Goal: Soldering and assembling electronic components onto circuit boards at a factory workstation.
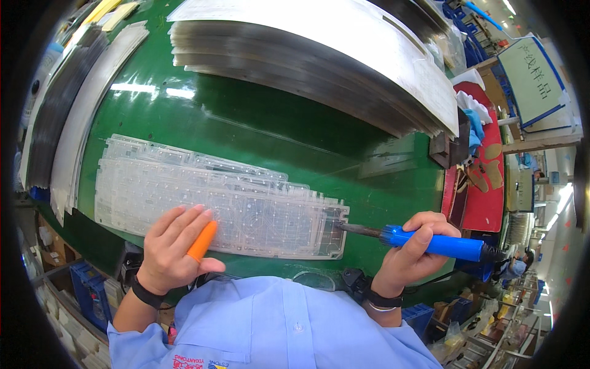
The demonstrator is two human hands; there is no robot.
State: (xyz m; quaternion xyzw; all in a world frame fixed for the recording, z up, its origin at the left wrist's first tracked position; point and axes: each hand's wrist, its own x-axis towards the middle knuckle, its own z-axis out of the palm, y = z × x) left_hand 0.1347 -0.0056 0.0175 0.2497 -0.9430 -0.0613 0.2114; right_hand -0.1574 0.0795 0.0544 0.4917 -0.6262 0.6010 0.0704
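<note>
A fanned stack of clear membrane circuit sheets lies on the green tabletop in front of me. My left hand rests flat on the stack's near edge, fingers stretched out, with an orange finger cot on one finger. My right hand is wrapped round the blue handle of a soldering iron. The iron's metal shaft points left, and its tip appears at the right end of the top sheet; whether it touches cannot be made out.
A tall stack of flat sheets with a white top stands at the back of the green table. Another stack of sheets is at the left. At the right are a red surface with cloths and a framed sign.
</note>
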